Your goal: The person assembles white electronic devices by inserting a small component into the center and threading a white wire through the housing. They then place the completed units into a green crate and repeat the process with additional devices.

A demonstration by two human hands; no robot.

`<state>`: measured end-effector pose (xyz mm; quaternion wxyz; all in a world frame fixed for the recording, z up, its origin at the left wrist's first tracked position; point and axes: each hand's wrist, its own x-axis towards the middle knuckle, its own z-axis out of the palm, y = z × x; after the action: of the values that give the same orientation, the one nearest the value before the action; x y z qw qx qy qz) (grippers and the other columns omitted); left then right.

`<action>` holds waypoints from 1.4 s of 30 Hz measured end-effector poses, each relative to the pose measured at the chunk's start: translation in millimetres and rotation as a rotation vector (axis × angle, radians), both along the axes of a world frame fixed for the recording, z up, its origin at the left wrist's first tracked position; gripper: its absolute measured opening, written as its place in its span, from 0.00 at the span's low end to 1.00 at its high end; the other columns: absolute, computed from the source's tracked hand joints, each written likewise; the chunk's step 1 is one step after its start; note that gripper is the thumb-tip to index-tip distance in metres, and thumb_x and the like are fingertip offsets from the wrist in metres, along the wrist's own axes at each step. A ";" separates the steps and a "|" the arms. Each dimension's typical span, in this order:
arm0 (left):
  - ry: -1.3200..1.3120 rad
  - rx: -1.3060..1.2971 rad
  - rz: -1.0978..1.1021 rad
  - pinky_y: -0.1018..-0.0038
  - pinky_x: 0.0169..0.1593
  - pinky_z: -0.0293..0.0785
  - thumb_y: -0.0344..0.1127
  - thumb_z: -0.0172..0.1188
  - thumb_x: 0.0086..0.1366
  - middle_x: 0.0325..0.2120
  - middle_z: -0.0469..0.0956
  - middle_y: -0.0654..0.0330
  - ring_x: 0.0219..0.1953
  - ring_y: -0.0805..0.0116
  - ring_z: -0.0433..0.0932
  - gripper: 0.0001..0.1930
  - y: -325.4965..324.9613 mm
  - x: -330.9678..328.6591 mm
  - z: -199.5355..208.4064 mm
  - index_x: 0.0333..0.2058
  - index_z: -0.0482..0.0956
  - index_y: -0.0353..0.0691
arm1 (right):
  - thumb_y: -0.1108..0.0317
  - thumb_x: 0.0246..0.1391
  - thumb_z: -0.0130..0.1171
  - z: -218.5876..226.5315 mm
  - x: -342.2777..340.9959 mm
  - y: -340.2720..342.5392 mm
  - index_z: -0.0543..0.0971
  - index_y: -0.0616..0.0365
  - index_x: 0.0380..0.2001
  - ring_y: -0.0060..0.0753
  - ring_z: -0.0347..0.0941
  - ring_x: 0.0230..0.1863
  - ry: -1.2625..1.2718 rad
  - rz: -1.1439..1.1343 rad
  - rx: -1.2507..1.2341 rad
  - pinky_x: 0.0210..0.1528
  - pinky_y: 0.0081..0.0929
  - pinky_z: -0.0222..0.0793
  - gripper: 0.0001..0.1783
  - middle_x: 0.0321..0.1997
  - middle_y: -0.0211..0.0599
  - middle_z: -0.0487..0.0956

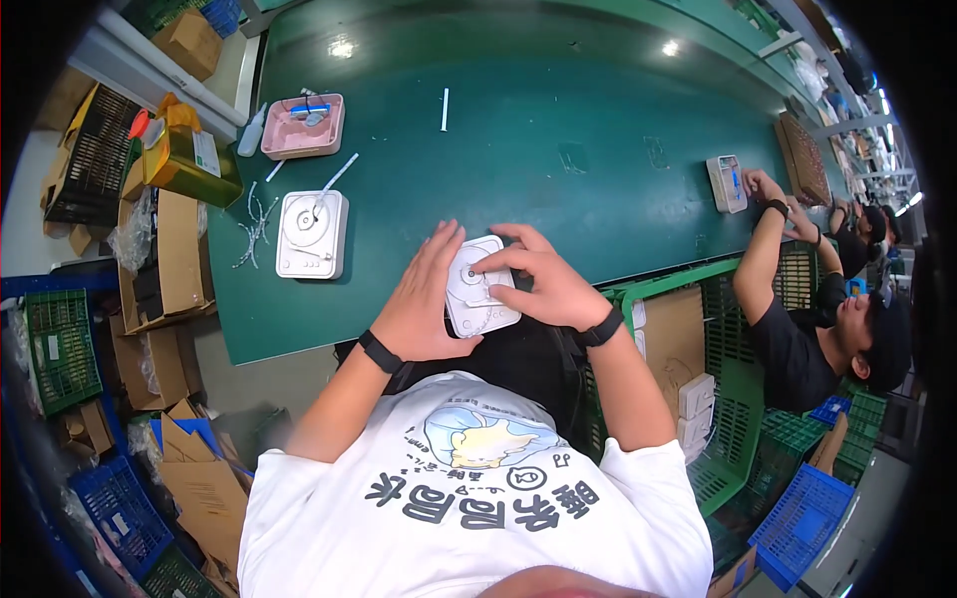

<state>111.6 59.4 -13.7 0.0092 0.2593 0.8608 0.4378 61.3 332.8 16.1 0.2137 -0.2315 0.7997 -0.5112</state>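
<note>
A white, record-player-shaped case [484, 317] with a round disc and a small arm on its face sits at the table's near edge, in front of my body. My left hand [423, 299] lies along its left side, fingers stretched forward and thumb at the near corner, gripping it. From the right, my right hand [546, 282] bends over the case, with fingertips and thumb on the disc area and another finger at the far edge. A second white record-player-shaped case [311, 239] lies further left, a clear strip [341, 171] across its top.
A pink open case [335, 140] with parts inside lies at the far left, beside a bottle [252, 133] and loose clear strips [253, 231]. A yellow jug [189, 164] stands off the table's left edge. To my right are a green crate [733, 439] and a co-worker [788, 339].
</note>
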 end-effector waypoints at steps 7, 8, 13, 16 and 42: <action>0.031 -0.012 0.050 0.44 0.86 0.58 0.43 0.89 0.47 0.85 0.53 0.35 0.86 0.31 0.56 0.74 6.3 1.5 -5.0 0.86 0.47 0.33 | 0.72 0.59 0.76 -15.8 4.4 -13.8 0.95 0.45 0.51 0.53 0.73 0.70 0.359 -0.106 0.077 0.71 0.45 0.76 0.17 0.77 0.45 0.76; 0.031 -0.015 0.086 0.44 0.86 0.59 0.43 0.89 0.47 0.85 0.54 0.35 0.86 0.31 0.57 0.74 9.7 2.4 -6.4 0.86 0.48 0.33 | 0.72 0.59 0.76 -15.7 5.8 -15.9 0.95 0.45 0.51 0.53 0.73 0.70 0.355 -0.104 0.075 0.71 0.45 0.76 0.17 0.77 0.45 0.76; 0.086 -0.063 0.168 0.45 0.84 0.63 0.50 0.86 0.51 0.84 0.56 0.36 0.83 0.32 0.61 0.69 15.8 5.6 -12.2 0.85 0.53 0.34 | 0.73 0.59 0.76 -13.4 8.3 -22.1 0.95 0.48 0.47 0.47 0.78 0.61 0.477 -0.280 0.099 0.63 0.42 0.78 0.13 0.62 0.39 0.86; 0.066 -0.076 0.173 0.45 0.83 0.64 0.51 0.86 0.51 0.83 0.57 0.37 0.82 0.32 0.63 0.69 15.9 6.2 -11.9 0.85 0.54 0.35 | 0.74 0.58 0.76 -18.3 6.4 -23.2 0.95 0.50 0.44 0.41 0.81 0.54 0.459 -0.267 0.051 0.57 0.38 0.80 0.11 0.54 0.34 0.89; 0.023 -0.125 0.191 0.44 0.83 0.65 0.53 0.86 0.52 0.82 0.60 0.40 0.81 0.35 0.66 0.66 17.9 6.9 -5.0 0.83 0.59 0.38 | 0.76 0.60 0.78 -9.3 -3.7 -17.1 0.90 0.58 0.42 0.26 0.82 0.38 0.279 -0.310 -0.025 0.44 0.26 0.80 0.08 0.42 0.33 0.89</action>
<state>118.5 77.3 -18.7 -0.0261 0.1801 0.9073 0.3790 57.5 315.7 6.8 0.0169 -0.1767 0.8412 -0.5108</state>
